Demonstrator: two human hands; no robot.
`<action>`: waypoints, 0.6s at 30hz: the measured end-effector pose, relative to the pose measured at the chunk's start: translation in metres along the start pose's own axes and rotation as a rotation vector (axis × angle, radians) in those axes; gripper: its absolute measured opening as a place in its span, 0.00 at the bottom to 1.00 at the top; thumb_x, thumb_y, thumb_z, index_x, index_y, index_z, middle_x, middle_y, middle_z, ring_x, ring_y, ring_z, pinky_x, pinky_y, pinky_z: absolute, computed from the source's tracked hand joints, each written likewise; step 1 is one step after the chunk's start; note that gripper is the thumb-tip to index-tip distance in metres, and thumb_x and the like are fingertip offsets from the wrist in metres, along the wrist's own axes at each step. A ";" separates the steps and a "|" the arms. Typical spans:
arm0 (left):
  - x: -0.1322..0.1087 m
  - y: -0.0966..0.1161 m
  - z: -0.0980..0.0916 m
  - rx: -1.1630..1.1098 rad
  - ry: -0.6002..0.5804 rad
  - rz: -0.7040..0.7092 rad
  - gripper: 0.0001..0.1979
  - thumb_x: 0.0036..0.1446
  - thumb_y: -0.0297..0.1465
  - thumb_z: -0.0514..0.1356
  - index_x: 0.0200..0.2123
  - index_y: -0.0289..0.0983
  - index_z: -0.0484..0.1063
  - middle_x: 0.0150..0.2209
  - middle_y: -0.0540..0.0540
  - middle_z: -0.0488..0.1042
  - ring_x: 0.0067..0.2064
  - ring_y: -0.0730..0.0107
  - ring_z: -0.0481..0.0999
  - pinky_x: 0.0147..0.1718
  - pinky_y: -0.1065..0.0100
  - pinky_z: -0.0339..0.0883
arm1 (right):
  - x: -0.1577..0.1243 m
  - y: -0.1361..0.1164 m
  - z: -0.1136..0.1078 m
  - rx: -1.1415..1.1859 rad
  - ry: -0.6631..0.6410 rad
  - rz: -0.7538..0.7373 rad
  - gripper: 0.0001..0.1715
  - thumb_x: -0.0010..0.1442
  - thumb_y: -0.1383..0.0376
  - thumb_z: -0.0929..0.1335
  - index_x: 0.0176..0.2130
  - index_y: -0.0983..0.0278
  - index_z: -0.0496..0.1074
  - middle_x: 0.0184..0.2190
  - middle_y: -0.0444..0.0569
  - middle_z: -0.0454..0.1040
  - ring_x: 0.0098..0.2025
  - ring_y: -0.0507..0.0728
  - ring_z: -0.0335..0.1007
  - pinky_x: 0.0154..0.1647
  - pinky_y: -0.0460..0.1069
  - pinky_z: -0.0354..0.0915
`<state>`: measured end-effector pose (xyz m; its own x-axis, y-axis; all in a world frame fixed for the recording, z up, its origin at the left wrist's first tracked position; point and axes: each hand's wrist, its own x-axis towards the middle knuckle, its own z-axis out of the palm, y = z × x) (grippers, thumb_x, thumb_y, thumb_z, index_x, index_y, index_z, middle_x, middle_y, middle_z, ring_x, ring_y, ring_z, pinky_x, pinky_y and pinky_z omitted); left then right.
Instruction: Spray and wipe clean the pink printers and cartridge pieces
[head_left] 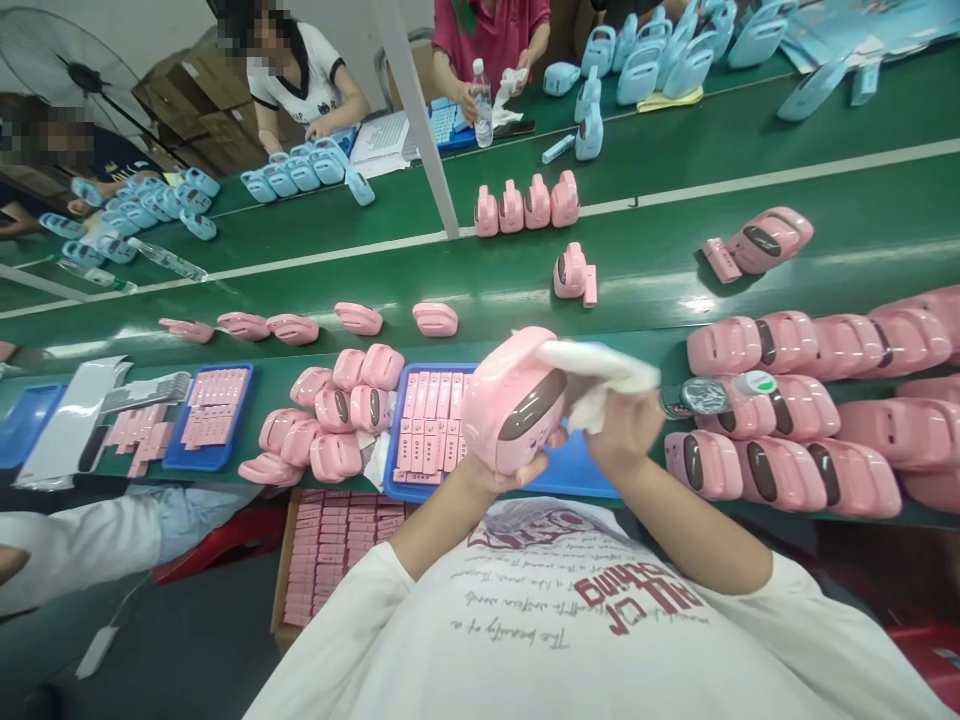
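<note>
My left hand (pixel 491 477) is wrapped under a glossy pink plastic casing (pixel 510 400) with a dark oval window, holding it up in front of my chest. In my closed right hand (pixel 626 430) is a white cloth (pixel 600 370), blurred by motion. Its far end reaches the top of the casing near the handle. Beneath the casing, to the left, a blue tray (pixel 390 470) holds rows of small pink pieces (pixel 427 420) with dark markings. Part of another blue tray (pixel 574 470) shows under my hands.
Many pink casings (pixel 787 475) stand in rows at the right, beside a clear bottle (pixel 701 397) lying down. More casings (pixel 326 415) are piled at left. A box of pink pieces (pixel 337 550) sits below the table edge. Co-workers sit across with blue casings (pixel 300 170).
</note>
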<state>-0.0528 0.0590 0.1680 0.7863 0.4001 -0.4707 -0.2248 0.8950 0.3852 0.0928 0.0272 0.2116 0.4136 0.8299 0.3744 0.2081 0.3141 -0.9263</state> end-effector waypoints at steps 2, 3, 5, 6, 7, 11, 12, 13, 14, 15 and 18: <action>0.000 0.004 0.006 0.034 -0.100 -0.240 0.34 0.50 0.60 0.52 0.48 0.40 0.72 0.23 0.46 0.71 0.11 0.76 0.61 0.10 0.72 0.52 | 0.012 -0.004 -0.009 0.176 0.223 0.291 0.34 0.64 0.42 0.52 0.57 0.58 0.64 0.49 0.54 0.75 0.55 0.65 0.71 0.50 0.61 0.70; 0.000 0.005 0.009 0.053 -0.122 -0.314 0.34 0.49 0.61 0.52 0.45 0.41 0.73 0.21 0.47 0.69 0.10 0.76 0.58 0.09 0.72 0.48 | 0.017 -0.006 -0.012 0.273 0.266 0.360 0.32 0.64 0.42 0.55 0.56 0.57 0.63 0.49 0.53 0.75 0.54 0.64 0.71 0.48 0.60 0.70; 0.003 0.006 0.016 0.085 -0.101 -0.362 0.34 0.46 0.63 0.52 0.40 0.41 0.73 0.18 0.48 0.66 0.08 0.77 0.54 0.07 0.72 0.40 | 0.023 -0.011 -0.017 0.396 0.196 0.418 0.29 0.61 0.42 0.60 0.52 0.57 0.66 0.46 0.51 0.76 0.51 0.64 0.73 0.44 0.58 0.71; 0.005 0.005 0.018 0.094 -0.092 -0.386 0.34 0.44 0.63 0.52 0.38 0.41 0.73 0.17 0.49 0.65 0.07 0.77 0.52 0.07 0.71 0.37 | 0.024 -0.013 -0.018 0.406 0.131 0.431 0.27 0.60 0.42 0.62 0.48 0.57 0.68 0.42 0.50 0.77 0.47 0.63 0.74 0.41 0.56 0.71; 0.007 0.004 0.021 0.101 -0.098 -0.427 0.33 0.43 0.64 0.53 0.35 0.41 0.73 0.16 0.49 0.64 0.07 0.77 0.50 0.07 0.71 0.34 | 0.025 -0.015 -0.017 0.392 0.069 0.436 0.25 0.59 0.42 0.64 0.44 0.58 0.70 0.36 0.49 0.77 0.41 0.60 0.74 0.36 0.53 0.70; 0.002 -0.001 0.031 0.112 -0.108 -0.521 0.33 0.42 0.64 0.53 0.37 0.43 0.72 0.13 0.52 0.60 0.06 0.76 0.45 0.07 0.70 0.28 | 0.030 -0.018 -0.013 0.385 0.030 0.395 0.20 0.60 0.46 0.66 0.33 0.61 0.70 0.21 0.41 0.67 0.24 0.52 0.64 0.23 0.48 0.61; -0.002 -0.002 0.033 0.115 -0.070 -0.499 0.34 0.43 0.64 0.52 0.39 0.44 0.73 0.13 0.53 0.60 0.06 0.76 0.44 0.08 0.71 0.26 | 0.033 -0.019 -0.012 0.426 0.064 0.381 0.20 0.60 0.47 0.67 0.33 0.61 0.71 0.22 0.41 0.68 0.25 0.52 0.65 0.23 0.48 0.61; -0.006 -0.003 0.036 0.118 -0.025 -0.471 0.34 0.43 0.64 0.52 0.41 0.44 0.73 0.13 0.53 0.60 0.06 0.77 0.43 0.08 0.71 0.26 | 0.036 -0.019 -0.012 0.470 0.104 0.366 0.19 0.59 0.48 0.68 0.35 0.61 0.73 0.25 0.42 0.70 0.28 0.52 0.67 0.26 0.48 0.64; -0.011 -0.004 0.037 0.122 0.011 -0.453 0.34 0.43 0.63 0.52 0.42 0.45 0.73 0.14 0.53 0.60 0.06 0.77 0.43 0.09 0.71 0.26 | 0.040 -0.019 -0.013 0.506 0.142 0.348 0.18 0.59 0.49 0.69 0.36 0.62 0.74 0.28 0.44 0.73 0.33 0.53 0.70 0.29 0.48 0.66; -0.015 -0.005 0.038 0.129 0.031 -0.451 0.35 0.43 0.63 0.52 0.43 0.45 0.73 0.14 0.53 0.61 0.06 0.78 0.43 0.09 0.72 0.27 | 0.042 -0.020 -0.015 0.527 0.173 0.323 0.18 0.58 0.50 0.69 0.37 0.61 0.75 0.31 0.45 0.74 0.37 0.54 0.71 0.34 0.49 0.68; -0.018 -0.009 0.033 0.123 0.027 -0.442 0.35 0.44 0.63 0.51 0.45 0.45 0.72 0.15 0.52 0.62 0.07 0.77 0.44 0.10 0.71 0.31 | 0.039 -0.023 -0.020 0.441 0.177 0.287 0.18 0.59 0.48 0.68 0.35 0.60 0.76 0.29 0.44 0.73 0.42 0.55 0.71 0.39 0.49 0.69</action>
<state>-0.0459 0.0367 0.1996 0.7758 -0.0085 -0.6309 0.2002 0.9515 0.2334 0.1216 0.0428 0.2486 0.5494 0.8326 0.0710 -0.3097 0.2818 -0.9081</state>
